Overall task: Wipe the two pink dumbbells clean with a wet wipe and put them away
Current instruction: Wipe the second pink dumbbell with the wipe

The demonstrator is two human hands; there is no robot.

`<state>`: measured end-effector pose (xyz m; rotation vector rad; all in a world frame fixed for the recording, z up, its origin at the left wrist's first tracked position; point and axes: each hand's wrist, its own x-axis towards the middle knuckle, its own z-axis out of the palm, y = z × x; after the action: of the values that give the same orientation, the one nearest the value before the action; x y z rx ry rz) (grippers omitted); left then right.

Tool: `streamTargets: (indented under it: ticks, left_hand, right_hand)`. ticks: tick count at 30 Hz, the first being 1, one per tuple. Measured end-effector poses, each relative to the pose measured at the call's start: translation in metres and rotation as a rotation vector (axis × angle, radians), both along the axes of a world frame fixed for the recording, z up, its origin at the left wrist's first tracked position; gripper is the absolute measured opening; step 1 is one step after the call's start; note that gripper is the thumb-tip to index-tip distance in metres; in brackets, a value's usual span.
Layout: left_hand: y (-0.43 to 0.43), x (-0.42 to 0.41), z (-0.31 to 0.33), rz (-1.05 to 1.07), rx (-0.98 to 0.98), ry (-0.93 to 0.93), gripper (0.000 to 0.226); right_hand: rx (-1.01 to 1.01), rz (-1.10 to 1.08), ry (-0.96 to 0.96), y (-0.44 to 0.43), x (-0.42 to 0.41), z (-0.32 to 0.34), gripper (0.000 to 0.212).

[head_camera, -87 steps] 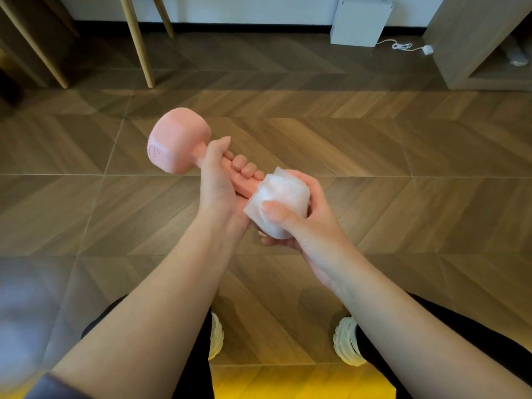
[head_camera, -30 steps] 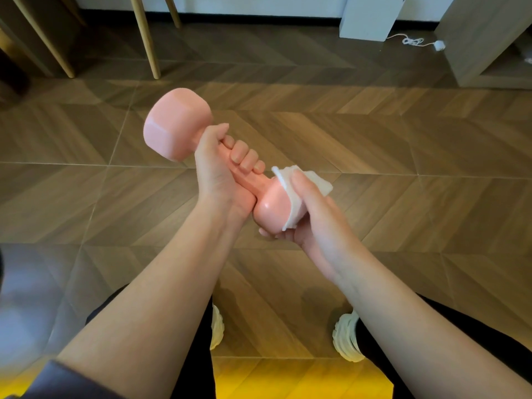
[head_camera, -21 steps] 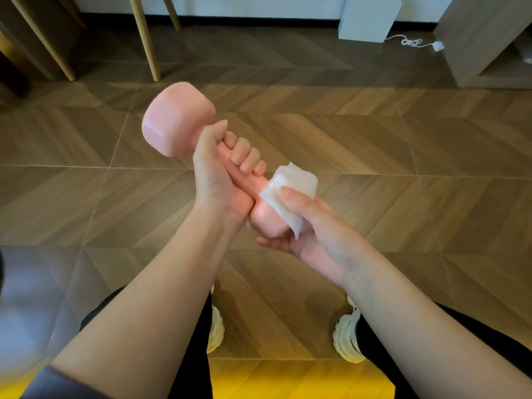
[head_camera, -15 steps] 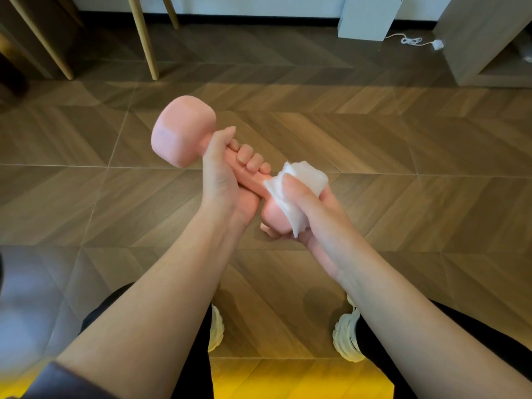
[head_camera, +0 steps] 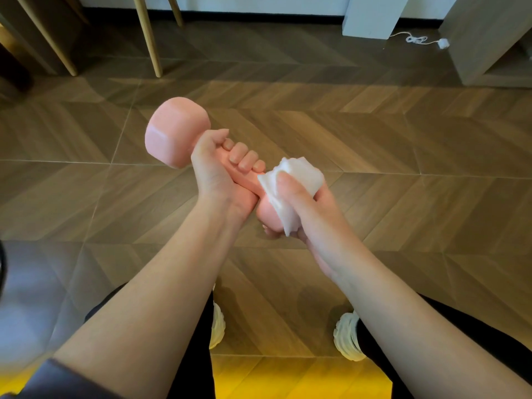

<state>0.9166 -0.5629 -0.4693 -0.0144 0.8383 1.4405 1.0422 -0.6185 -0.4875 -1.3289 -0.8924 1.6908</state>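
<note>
I hold one pink dumbbell (head_camera: 175, 131) in the air over the floor, tilted with its far head up to the left. My left hand (head_camera: 218, 174) grips its handle, fingers curled round it. My right hand (head_camera: 305, 214) wraps a white wet wipe (head_camera: 299, 177) over the near head, thumb pressing the wipe on top, fingers cupped underneath. Most of the near head is hidden by the wipe and hand. The second dumbbell is out of view.
A wood-pattern floor (head_camera: 403, 156) lies below. Wooden furniture legs (head_camera: 148, 38) stand at the back left, a white box (head_camera: 374, 15) with a white cable (head_camera: 417, 40) at the back, and a low wooden shelf unit (head_camera: 489, 44) at the back right. My shoes (head_camera: 347, 335) show below.
My right hand has kept turning the wipe round the near head, from its side up over the top. The dumbbell has shifted slightly; my left hand's grip is unchanged.
</note>
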Motion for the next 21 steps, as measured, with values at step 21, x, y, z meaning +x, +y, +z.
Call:
streamTargets:
  ticks: [21]
  left_hand:
    - [-0.001,0.006,-0.002,-0.033,0.075,-0.013,0.032]
  right_hand:
    - [-0.141,-0.032,0.122,0.003,0.012,0.001,0.047]
